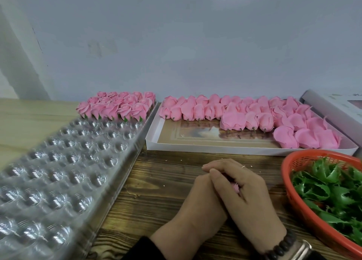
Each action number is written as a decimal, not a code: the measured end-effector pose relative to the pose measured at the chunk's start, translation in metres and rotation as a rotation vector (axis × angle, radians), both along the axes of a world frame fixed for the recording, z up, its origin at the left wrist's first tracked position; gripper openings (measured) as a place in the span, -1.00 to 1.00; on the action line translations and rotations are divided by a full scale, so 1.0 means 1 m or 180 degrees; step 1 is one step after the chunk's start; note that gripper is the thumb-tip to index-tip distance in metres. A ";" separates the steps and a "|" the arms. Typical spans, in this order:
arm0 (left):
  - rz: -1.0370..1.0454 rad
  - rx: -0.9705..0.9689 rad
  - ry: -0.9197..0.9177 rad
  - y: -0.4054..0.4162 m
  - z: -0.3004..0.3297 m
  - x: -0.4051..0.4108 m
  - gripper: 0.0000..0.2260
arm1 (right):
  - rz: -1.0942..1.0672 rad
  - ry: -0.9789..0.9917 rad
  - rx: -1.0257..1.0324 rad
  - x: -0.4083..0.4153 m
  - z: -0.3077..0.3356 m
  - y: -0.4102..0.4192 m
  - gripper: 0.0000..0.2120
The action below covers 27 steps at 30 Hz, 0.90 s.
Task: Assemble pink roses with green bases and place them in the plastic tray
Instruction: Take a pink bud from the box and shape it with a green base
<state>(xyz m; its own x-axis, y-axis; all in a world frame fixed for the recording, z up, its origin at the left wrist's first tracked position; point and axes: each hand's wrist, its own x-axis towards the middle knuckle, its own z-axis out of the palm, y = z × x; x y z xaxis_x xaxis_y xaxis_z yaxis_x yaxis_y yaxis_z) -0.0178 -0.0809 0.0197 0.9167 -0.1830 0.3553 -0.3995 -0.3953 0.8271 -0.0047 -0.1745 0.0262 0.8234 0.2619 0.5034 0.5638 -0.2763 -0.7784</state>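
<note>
here, low in the centre, the left hand point(197, 199) and right hand point(242, 189) curl their fingers together round a pink rose point(235, 187), seemingly seating its base; next comes a free cup in the plastic tray point(125, 162), left.

Soft even light, blurred glaring tray point(64, 173)

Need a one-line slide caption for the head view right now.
Both hands, left hand and right hand, cup a pink rose between the clear plastic tray and the orange basket.
</note>
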 end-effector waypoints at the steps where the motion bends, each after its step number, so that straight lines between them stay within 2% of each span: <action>1: -0.0001 -0.0122 0.0086 -0.001 0.000 0.000 -0.88 | 0.0044 0.0131 -0.0013 -0.001 0.001 -0.001 -0.73; 5: -0.0188 -0.1047 0.0342 -0.001 0.003 -0.003 -0.87 | 0.0216 0.0616 0.0052 -0.001 0.005 -0.004 -0.63; 7: -0.0137 -0.1135 0.0240 0.002 0.005 -0.003 -0.86 | 0.0282 0.0703 0.0008 0.000 0.005 -0.005 -0.54; 11: -0.0110 -0.1071 0.0188 0.007 0.010 -0.003 -0.97 | 0.0506 0.0788 0.0011 0.000 0.005 -0.007 -0.46; 13: 0.0010 -0.1032 0.0232 0.011 0.014 -0.002 -0.80 | 0.0488 0.0638 0.0201 -0.001 0.005 -0.008 -0.49; 15: 0.0101 -0.1105 0.0271 0.014 0.017 -0.002 -0.71 | 0.0303 0.0219 0.0467 -0.002 0.005 -0.008 -0.61; 17: 0.0188 -0.1007 0.0229 0.014 0.016 -0.001 -0.71 | 0.0118 -0.0205 0.0619 -0.004 0.006 -0.007 -0.70; 20: 0.0068 -0.0918 0.0189 0.011 0.014 -0.003 -0.82 | -0.0097 -0.0531 0.0587 -0.006 0.005 -0.003 -0.73; 24: -0.0014 -0.0795 0.0167 0.008 0.012 -0.003 -0.77 | -0.0205 -0.0658 0.0322 -0.005 0.002 0.000 -0.74; 27: 0.0038 -0.0655 0.0126 0.007 0.007 -0.001 -0.81 | -0.0162 -0.0549 0.0311 -0.004 0.000 0.001 -0.73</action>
